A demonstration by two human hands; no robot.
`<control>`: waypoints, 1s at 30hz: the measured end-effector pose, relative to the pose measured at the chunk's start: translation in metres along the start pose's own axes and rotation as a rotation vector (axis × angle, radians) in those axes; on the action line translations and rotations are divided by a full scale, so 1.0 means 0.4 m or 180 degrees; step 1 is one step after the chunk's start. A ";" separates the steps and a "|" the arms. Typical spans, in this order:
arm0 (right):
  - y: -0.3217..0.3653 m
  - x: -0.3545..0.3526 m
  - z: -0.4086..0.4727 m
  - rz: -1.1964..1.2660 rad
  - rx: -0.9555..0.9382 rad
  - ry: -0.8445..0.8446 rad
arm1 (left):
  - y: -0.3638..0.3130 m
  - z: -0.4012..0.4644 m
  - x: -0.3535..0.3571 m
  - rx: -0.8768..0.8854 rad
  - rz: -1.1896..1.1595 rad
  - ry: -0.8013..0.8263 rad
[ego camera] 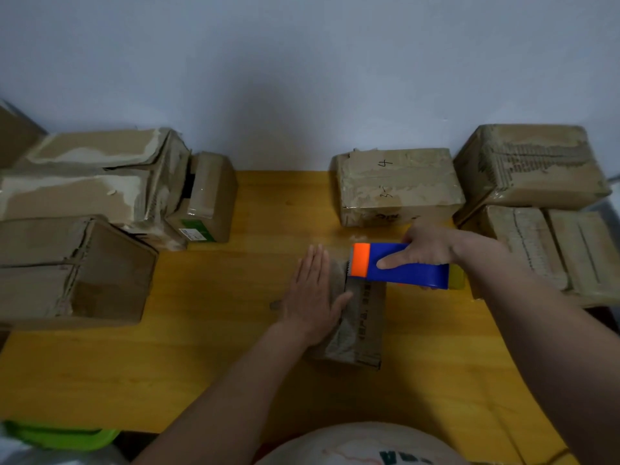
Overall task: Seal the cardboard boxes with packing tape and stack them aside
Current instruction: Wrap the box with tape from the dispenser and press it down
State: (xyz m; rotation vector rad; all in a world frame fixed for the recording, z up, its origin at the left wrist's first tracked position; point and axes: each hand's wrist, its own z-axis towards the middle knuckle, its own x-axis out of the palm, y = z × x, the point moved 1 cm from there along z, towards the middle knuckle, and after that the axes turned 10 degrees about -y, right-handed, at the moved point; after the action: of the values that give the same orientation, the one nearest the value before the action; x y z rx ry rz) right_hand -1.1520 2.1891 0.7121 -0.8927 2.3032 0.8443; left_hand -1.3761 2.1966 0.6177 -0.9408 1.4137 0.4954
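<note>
Cardboard box (359,317), small and worn, lies at the centre of the yellow table (208,347) as we tape it shut. Our left hand (313,290) is spread flat, fingers together, pressing down on the left part of the lid. Our right hand (426,251) is wrapped around the blue tape dispenser (406,268), forefinger laid along its side, with the orange cutter end (361,260) meeting the far edge of the box. We cannot tell whether a strip of tape is already stuck down; it is too clear and the frame too soft.

To do this step well, we judge that the flat palm should keep the flaps closed and the box from sliding, while the dispenser is drawn straight along the seam, low and firm, so the tape lies without wrinkles and laps over the edge before the teeth cut it.

Larger boxes stand at the far left (100,182) and far right (399,186), well apart from our work, where a finished box could be stacked.
</note>
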 end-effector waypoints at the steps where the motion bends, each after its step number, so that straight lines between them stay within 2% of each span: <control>1: -0.003 0.001 -0.001 0.0013 -0.0015 -0.0008 | 0.005 0.002 0.005 0.0045 0.0186 0.0023; 6: -0.025 0.000 0.003 -0.0024 -0.0026 0.0061 | 0.007 0.006 0.015 0.0066 0.0435 0.0092; 17: -0.161 -0.068 -0.040 -0.0093 0.0057 0.0138 | -0.009 0.016 0.007 -0.0074 0.0467 0.0189; 26: -0.174 -0.047 -0.031 0.0038 0.0103 0.0152 | -0.124 0.045 -0.003 -0.0795 0.0402 0.0222; 30: -0.186 -0.038 -0.028 0.0050 0.0144 0.0161 | -0.155 0.050 0.023 -0.0519 0.0366 0.0090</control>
State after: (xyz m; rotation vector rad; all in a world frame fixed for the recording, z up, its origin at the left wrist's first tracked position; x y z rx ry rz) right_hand -1.0909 2.1436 0.7030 -0.8871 2.3660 0.7814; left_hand -1.3141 2.1751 0.6225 -1.0032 1.4753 0.6941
